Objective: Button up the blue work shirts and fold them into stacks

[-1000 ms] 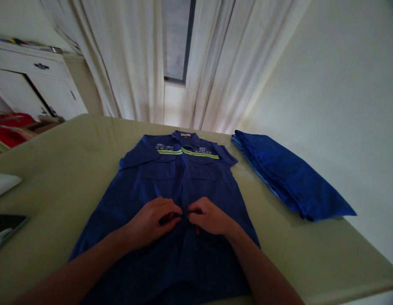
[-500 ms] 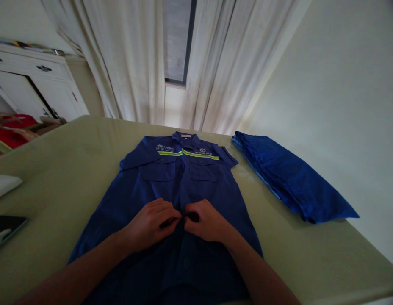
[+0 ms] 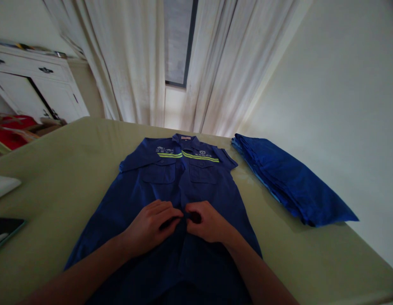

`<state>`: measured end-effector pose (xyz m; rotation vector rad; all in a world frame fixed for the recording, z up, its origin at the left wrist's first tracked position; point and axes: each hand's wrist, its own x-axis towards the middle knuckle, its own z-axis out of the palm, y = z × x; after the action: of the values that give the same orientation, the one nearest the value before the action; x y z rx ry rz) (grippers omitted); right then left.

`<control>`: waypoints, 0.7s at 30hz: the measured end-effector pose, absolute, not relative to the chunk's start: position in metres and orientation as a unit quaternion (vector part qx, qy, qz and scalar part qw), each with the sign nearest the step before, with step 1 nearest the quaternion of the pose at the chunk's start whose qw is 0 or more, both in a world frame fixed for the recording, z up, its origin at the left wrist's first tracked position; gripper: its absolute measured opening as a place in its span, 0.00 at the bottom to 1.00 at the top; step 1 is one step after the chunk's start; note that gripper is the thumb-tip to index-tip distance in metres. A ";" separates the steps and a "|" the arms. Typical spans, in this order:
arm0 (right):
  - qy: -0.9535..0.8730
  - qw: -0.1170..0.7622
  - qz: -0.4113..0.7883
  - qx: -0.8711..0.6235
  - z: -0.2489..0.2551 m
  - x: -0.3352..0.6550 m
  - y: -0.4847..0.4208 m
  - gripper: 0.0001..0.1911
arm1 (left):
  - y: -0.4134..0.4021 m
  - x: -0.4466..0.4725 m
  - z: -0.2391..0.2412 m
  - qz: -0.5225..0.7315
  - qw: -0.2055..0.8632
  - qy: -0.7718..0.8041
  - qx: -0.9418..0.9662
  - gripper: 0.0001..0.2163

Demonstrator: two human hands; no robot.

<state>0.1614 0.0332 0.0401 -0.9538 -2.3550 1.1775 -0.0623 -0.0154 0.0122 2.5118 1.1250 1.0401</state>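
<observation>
A dark blue work shirt (image 3: 158,182) with a yellow-green reflective stripe across the chest lies flat, front up, on the pale green table (image 3: 72,169). My left hand (image 3: 152,226) and my right hand (image 3: 206,222) meet at the middle of the shirt's front placket, below the two chest pockets. Both hands are closed in a pinch on the placket edges, fingertips nearly touching. What sits between the fingertips is too small to make out.
A stack of folded blue garments (image 3: 288,178) lies at the table's right side near the wall. A dark tablet (image 3: 6,228) and a white object (image 3: 2,186) sit at the left edge. White curtains (image 3: 136,63) and a white cabinet (image 3: 34,84) stand behind.
Both hands have stayed pinched at the placket, shifting only slightly; the right hand's fingers have curled in a little more. The shirt has not moved.
</observation>
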 end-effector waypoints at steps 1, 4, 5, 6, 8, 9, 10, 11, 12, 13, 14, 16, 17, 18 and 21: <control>-0.831 0.175 0.408 -0.334 0.041 0.161 0.033 0.06 | -0.016 -0.062 0.012 0.350 0.110 0.389 0.845 0.07; -0.839 0.188 0.387 -0.332 0.042 0.160 0.033 0.07 | -0.017 -0.062 0.012 0.354 0.145 0.406 0.830 0.07; -0.841 0.193 0.380 -0.332 0.042 0.160 0.032 0.07 | -0.017 -0.062 0.012 0.354 0.156 0.413 0.825 0.07; -0.843 0.198 0.375 -0.331 0.042 0.160 0.033 0.08 | -0.016 -0.062 0.012 0.352 0.166 0.420 0.820 0.07; -0.845 0.206 0.369 -0.327 0.041 0.159 0.033 0.08 | -0.016 -0.062 0.012 0.339 0.191 0.431 0.814 0.07; -0.845 0.211 0.369 -0.324 0.040 0.159 0.033 0.07 | -0.015 -0.062 0.012 0.331 0.208 0.433 0.813 0.08; -0.844 0.215 0.370 -0.322 0.039 0.159 0.033 0.06 | -0.015 -0.062 0.013 0.324 0.226 0.431 0.811 0.08; -0.842 0.219 0.372 -0.322 0.038 0.159 0.033 0.05 | -0.014 -0.063 0.013 0.321 0.244 0.427 0.809 0.08; -0.839 0.221 0.375 -0.326 0.037 0.160 0.034 0.04 | -0.014 -0.063 0.013 0.319 0.260 0.423 0.807 0.08; -0.835 0.222 0.379 -0.333 0.036 0.160 0.034 0.03 | -0.013 -0.063 0.013 0.318 0.273 0.421 0.804 0.09; -0.830 0.221 0.382 -0.341 0.036 0.161 0.035 0.02 | -0.013 -0.064 0.013 0.318 0.284 0.420 0.801 0.09; -0.825 0.218 0.385 -0.353 0.035 0.161 0.035 0.02 | -0.013 -0.064 0.013 0.318 0.301 0.419 0.796 0.09; -0.824 0.217 0.382 -0.357 0.035 0.162 0.036 0.02 | -0.013 -0.064 0.012 0.317 0.308 0.417 0.794 0.09; -0.825 0.216 0.378 -0.359 0.036 0.162 0.036 0.02 | -0.012 -0.064 0.013 0.317 0.315 0.416 0.792 0.10; -0.833 0.211 0.360 -0.365 0.038 0.162 0.035 0.04 | -0.012 -0.065 0.013 0.308 0.329 0.406 0.795 0.11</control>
<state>0.1617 0.0350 0.0377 -1.0132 -2.3146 0.9995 -0.0648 -0.0119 0.0134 2.0813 1.0625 0.8052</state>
